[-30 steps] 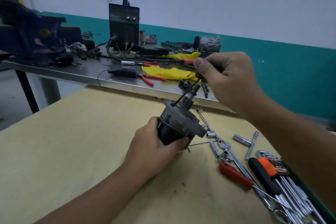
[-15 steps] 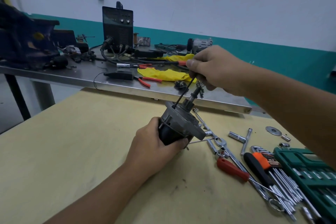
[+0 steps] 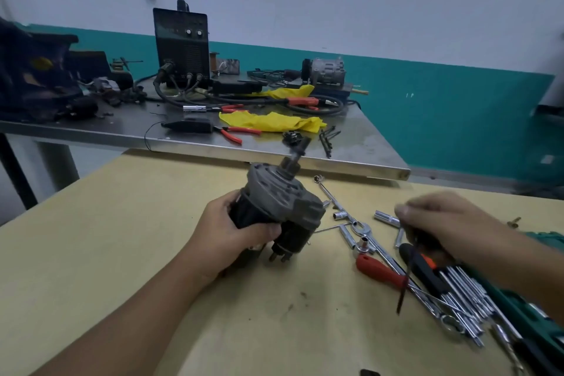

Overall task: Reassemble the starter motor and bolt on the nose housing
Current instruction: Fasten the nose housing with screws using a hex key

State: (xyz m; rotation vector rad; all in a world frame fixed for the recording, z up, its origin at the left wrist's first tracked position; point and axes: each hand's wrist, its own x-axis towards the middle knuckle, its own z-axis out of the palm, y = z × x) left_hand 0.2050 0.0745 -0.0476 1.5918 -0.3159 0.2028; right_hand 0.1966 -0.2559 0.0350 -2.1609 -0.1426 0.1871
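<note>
My left hand [image 3: 235,229] grips the dark body of the starter motor [image 3: 274,201], tilted above the yellow table, its grey end plate and pinion shaft [image 3: 294,159] pointing up and away. The solenoid terminals [image 3: 280,255] point down towards the table. My right hand [image 3: 442,223] is low over the tools at the right, pinching a thin black rod-like tool [image 3: 406,278] that hangs downward. The hand is blurred by motion.
Loose sockets [image 3: 386,218], a T-wrench [image 3: 341,207], a red-handled screwdriver [image 3: 381,270], hex keys [image 3: 464,293] and a green tool case [image 3: 525,314] lie at the right. Behind stands a steel bench [image 3: 305,156] with a welder [image 3: 181,46], yellow cloth [image 3: 271,120], pliers and cables.
My right hand left the motor's shaft and came down to the right over the tools, carrying the thin black tool. The motor stays held in my left hand.
</note>
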